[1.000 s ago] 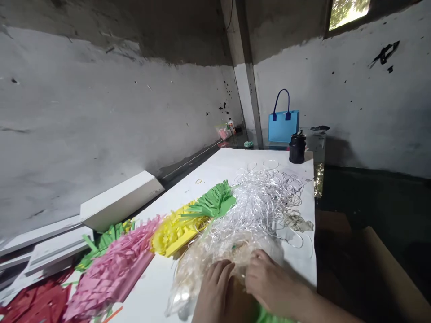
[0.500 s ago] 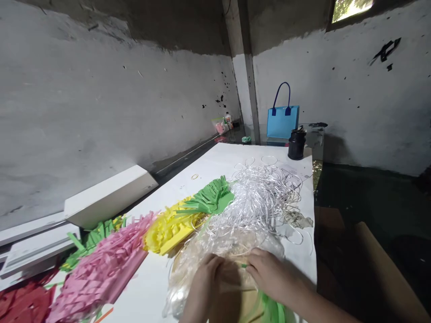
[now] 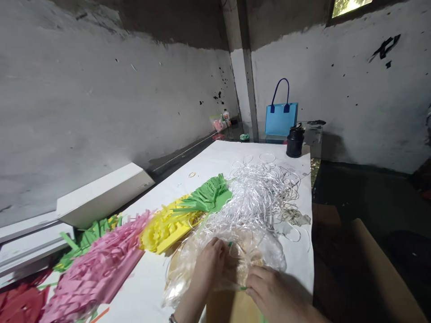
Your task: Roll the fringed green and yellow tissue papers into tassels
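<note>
My left hand point(image 3: 213, 256) is closed, its fingertips pressed together over a crumpled clear plastic bag point(image 3: 274, 251) with pale contents I cannot make out. A small green bit shows beside those fingertips, but what they hold is hidden. Lower down, my right hand point(image 3: 264, 285) pinches a thin green strip point(image 3: 243, 288), of which only a short end shows. Beneath both hands lies a brown cardboard piece point(image 3: 220, 305). Just beyond the bag spreads a tangled heap of shiny white cord point(image 3: 252, 193).
Fringed strips in green point(image 3: 212, 195), yellow point(image 3: 168, 224), pink point(image 3: 97, 264) and red point(image 3: 23, 303) lie to the left on white sheeting point(image 3: 175, 186). White boxes point(image 3: 104, 193) line the wall. A black jar point(image 3: 295, 142) and blue bag point(image 3: 281, 119) stand at the far end.
My left hand has moved up and slightly right over the bag. My right hand has come down toward me, and most of the green strips under my right arm have gone from view.
</note>
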Demonstrator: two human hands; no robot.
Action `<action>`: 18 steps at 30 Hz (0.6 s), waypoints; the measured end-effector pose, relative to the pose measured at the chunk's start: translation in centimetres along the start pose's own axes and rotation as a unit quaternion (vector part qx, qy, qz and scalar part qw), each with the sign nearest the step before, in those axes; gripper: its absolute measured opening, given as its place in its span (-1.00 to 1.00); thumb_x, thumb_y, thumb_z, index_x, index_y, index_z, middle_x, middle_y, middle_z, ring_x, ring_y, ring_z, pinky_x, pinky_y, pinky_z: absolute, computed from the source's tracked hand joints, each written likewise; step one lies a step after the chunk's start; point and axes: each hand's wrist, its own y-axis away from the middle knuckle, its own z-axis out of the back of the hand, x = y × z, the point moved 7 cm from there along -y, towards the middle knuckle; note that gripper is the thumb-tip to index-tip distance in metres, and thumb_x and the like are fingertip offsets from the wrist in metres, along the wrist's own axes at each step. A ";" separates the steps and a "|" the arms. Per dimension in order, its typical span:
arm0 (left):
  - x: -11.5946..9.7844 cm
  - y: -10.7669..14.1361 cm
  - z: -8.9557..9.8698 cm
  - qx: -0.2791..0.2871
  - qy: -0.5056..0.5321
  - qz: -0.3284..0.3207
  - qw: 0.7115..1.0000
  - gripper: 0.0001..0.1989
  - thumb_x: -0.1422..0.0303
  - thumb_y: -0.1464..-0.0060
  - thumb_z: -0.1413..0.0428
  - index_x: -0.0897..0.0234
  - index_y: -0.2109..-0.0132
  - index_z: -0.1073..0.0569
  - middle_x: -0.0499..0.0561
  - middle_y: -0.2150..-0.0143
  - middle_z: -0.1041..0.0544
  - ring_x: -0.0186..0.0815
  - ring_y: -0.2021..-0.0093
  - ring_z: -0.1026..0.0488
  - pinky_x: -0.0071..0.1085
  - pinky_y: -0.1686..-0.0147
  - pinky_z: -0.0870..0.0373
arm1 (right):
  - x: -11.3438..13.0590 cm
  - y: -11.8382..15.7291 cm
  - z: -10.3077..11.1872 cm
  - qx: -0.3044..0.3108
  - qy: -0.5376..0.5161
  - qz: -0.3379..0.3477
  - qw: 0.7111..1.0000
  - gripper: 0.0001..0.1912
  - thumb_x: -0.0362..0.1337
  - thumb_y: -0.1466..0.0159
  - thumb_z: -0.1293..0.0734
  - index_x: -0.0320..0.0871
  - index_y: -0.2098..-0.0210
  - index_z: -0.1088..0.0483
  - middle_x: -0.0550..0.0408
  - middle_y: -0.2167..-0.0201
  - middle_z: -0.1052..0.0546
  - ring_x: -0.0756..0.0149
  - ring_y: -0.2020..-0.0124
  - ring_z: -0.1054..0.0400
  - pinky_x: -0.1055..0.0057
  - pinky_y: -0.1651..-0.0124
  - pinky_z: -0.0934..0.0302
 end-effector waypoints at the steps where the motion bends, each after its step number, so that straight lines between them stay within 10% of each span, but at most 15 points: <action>1: -0.1 0.1 0.1 -0.001 0.017 -0.007 1.000 -0.86 0.47 -0.24 -0.18 0.31 0.34 -0.47 -0.09 0.29 -0.52 -0.33 0.27 -0.48 -0.26 0.16 -0.46 | 0.0 0.1 -0.1 -0.007 -0.005 0.006 1.000 -0.87 -0.45 -0.26 -0.44 -0.09 0.31 -0.49 0.22 0.26 -0.60 0.29 0.23 -0.54 0.51 0.24 -0.31; 10: -0.9 2.6 3.1 -0.072 0.309 0.004 0.948 -0.89 0.31 -0.08 -0.21 0.22 0.31 -0.62 0.02 0.25 -0.56 -0.23 0.29 -0.50 -0.32 0.29 -0.41 | -0.4 1.8 0.9 -0.125 -0.145 0.046 0.980 -0.81 -0.55 -0.29 -0.34 -0.15 0.25 -0.49 0.11 0.25 -0.56 0.31 0.20 -0.49 0.49 0.12 -0.35; 18: -2.1 9.7 3.2 -0.094 0.612 0.169 0.767 -0.65 0.22 0.31 -0.52 0.24 0.33 -0.67 0.01 0.36 -0.60 -0.36 0.40 -0.49 -0.45 0.33 -0.46 | 2.5 3.1 3.7 -0.206 -0.249 0.081 0.943 -0.78 -0.34 -0.45 -0.21 -0.14 0.22 -0.50 0.06 0.37 -0.56 0.31 0.35 -0.49 0.49 0.26 -0.35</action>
